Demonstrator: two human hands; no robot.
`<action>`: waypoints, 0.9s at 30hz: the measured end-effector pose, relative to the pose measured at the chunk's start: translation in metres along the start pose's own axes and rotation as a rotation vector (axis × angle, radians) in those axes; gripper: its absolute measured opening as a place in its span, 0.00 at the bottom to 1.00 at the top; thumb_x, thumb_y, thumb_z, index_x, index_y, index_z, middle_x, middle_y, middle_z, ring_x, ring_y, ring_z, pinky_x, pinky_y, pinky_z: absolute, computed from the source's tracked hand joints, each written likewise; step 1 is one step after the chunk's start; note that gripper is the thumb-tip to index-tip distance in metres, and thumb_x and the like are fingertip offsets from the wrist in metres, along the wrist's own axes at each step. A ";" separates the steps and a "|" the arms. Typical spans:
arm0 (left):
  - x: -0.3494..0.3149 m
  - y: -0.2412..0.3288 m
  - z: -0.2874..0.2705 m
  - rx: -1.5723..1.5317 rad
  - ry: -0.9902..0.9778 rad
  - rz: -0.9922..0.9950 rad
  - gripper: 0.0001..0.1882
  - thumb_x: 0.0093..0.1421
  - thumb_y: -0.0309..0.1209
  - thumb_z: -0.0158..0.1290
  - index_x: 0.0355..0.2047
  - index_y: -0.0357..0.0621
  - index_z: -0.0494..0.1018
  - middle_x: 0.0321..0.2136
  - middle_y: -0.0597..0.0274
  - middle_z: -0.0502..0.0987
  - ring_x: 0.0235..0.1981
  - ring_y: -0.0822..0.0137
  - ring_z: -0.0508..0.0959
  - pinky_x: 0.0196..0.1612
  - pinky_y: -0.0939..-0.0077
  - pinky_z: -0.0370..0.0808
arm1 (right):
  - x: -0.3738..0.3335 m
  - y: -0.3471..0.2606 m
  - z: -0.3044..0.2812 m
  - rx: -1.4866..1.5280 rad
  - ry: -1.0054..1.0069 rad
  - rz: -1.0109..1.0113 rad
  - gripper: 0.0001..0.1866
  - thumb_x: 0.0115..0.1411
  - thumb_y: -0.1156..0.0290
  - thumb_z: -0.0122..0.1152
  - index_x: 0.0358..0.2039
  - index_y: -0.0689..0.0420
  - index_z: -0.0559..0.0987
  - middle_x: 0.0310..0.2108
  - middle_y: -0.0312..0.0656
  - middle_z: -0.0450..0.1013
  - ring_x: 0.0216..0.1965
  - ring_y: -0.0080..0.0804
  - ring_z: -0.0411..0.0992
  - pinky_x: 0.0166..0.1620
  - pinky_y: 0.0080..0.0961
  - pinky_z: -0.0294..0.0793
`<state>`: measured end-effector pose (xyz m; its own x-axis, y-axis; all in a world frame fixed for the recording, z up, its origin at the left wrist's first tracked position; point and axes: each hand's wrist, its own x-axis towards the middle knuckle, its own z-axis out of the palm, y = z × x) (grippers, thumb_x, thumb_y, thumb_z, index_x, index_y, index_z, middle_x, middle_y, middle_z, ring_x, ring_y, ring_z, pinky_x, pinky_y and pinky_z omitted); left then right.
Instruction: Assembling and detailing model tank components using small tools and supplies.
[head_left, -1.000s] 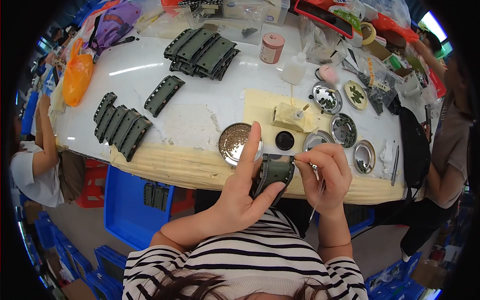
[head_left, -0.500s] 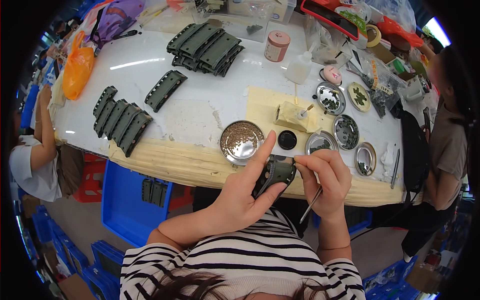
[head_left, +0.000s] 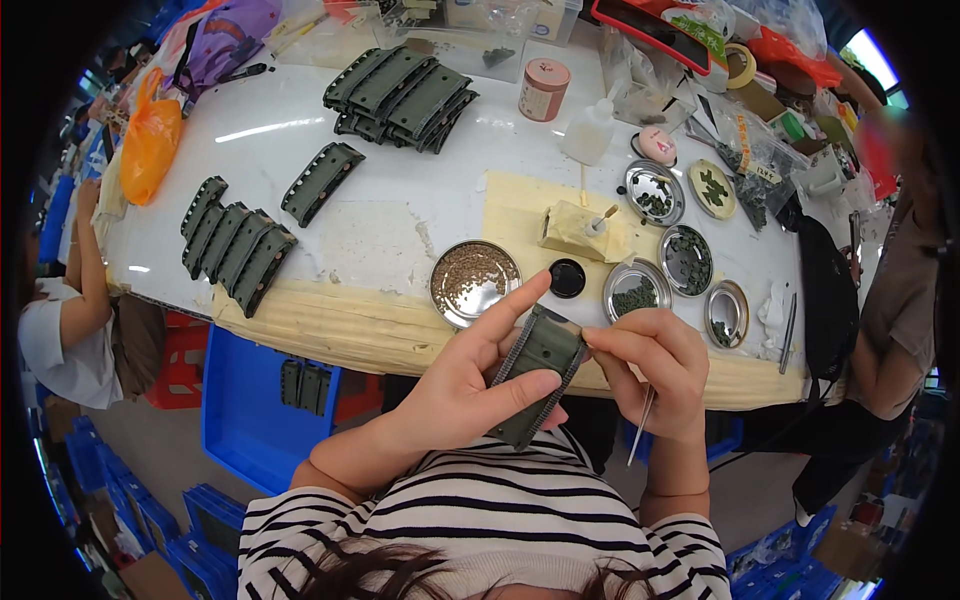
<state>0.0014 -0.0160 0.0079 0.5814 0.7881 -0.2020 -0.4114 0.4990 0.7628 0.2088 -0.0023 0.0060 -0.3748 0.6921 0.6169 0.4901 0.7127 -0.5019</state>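
Note:
My left hand (head_left: 455, 385) grips a dark green curved plastic panel (head_left: 545, 350) with ribbed edges, in front of my chest. Its thumb lies across the panel's face and the index finger points out past the top. At the panel's upper right corner, the thumb and forefinger of my right hand (head_left: 660, 365) are pinched together; whether a small part sits between them is hidden. The same hand keeps a thin metal tool (head_left: 641, 425) tucked in its other fingers, pointing down. Just beyond is a round metal dish (head_left: 493, 302) of small brown bits.
Similar panels lie in a pile (head_left: 400, 95), a row (head_left: 240, 250) and singly (head_left: 322, 183). Metal dishes (head_left: 665, 283) of small green parts, a black lid (head_left: 567, 278) and a paper-wrapped block (head_left: 572, 232) stand right of centre. A blue bin (head_left: 255, 420) sits below. People work at both sides.
The panel has turned in my left hand, so its broad face now shows more fully toward me. My right fingertips stay at its corner, and the metal tool has swung more upright.

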 end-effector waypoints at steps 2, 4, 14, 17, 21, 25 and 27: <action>0.000 0.000 -0.003 -0.023 -0.021 -0.015 0.38 0.64 0.22 0.48 0.68 0.48 0.40 0.45 0.53 0.72 0.35 0.69 0.78 0.38 0.74 0.80 | 0.001 -0.001 0.000 0.059 0.005 0.047 0.15 0.44 0.81 0.68 0.35 0.57 0.81 0.25 0.37 0.72 0.22 0.29 0.70 0.24 0.23 0.68; -0.001 0.000 -0.005 -0.049 -0.038 -0.043 0.37 0.64 0.23 0.47 0.68 0.49 0.41 0.43 0.52 0.73 0.33 0.68 0.79 0.37 0.74 0.80 | 0.002 -0.002 -0.001 0.091 0.014 0.088 0.14 0.43 0.82 0.68 0.34 0.57 0.81 0.25 0.38 0.71 0.22 0.29 0.70 0.24 0.22 0.68; 0.002 0.000 -0.013 -0.288 -0.138 -0.215 0.34 0.65 0.27 0.46 0.67 0.48 0.43 0.40 0.49 0.75 0.27 0.65 0.80 0.32 0.73 0.82 | -0.001 0.006 -0.003 0.165 0.000 0.071 0.11 0.42 0.79 0.70 0.29 0.57 0.81 0.24 0.37 0.71 0.24 0.29 0.70 0.24 0.21 0.67; 0.002 0.000 -0.012 -0.307 -0.162 -0.250 0.34 0.65 0.28 0.46 0.67 0.48 0.44 0.40 0.49 0.75 0.26 0.65 0.80 0.32 0.73 0.82 | -0.004 0.006 -0.006 0.160 -0.015 0.054 0.10 0.42 0.78 0.71 0.28 0.57 0.81 0.24 0.37 0.71 0.25 0.28 0.70 0.26 0.21 0.67; 0.003 -0.006 -0.006 -0.184 -0.069 -0.109 0.37 0.61 0.29 0.50 0.67 0.42 0.44 0.35 0.49 0.77 0.24 0.63 0.81 0.29 0.75 0.80 | 0.000 0.009 -0.003 0.167 0.002 -0.015 0.13 0.43 0.77 0.69 0.33 0.56 0.81 0.24 0.37 0.71 0.22 0.30 0.70 0.22 0.23 0.67; 0.003 -0.008 0.001 0.027 0.027 0.099 0.35 0.61 0.27 0.51 0.65 0.40 0.47 0.39 0.49 0.76 0.32 0.61 0.81 0.38 0.72 0.79 | -0.003 0.003 -0.005 0.200 0.081 0.098 0.18 0.43 0.77 0.70 0.38 0.59 0.80 0.23 0.38 0.70 0.24 0.29 0.70 0.25 0.21 0.67; 0.004 -0.014 -0.004 0.093 0.030 0.115 0.32 0.61 0.25 0.51 0.63 0.38 0.51 0.41 0.49 0.76 0.37 0.61 0.81 0.43 0.70 0.78 | -0.005 0.002 -0.011 0.217 0.164 0.151 0.16 0.46 0.78 0.69 0.38 0.60 0.79 0.23 0.36 0.69 0.24 0.26 0.68 0.26 0.19 0.65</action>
<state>0.0062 -0.0182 -0.0059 0.5127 0.8491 -0.1270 -0.4066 0.3704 0.8351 0.2206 -0.0063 0.0088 -0.1700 0.7771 0.6060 0.3450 0.6230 -0.7021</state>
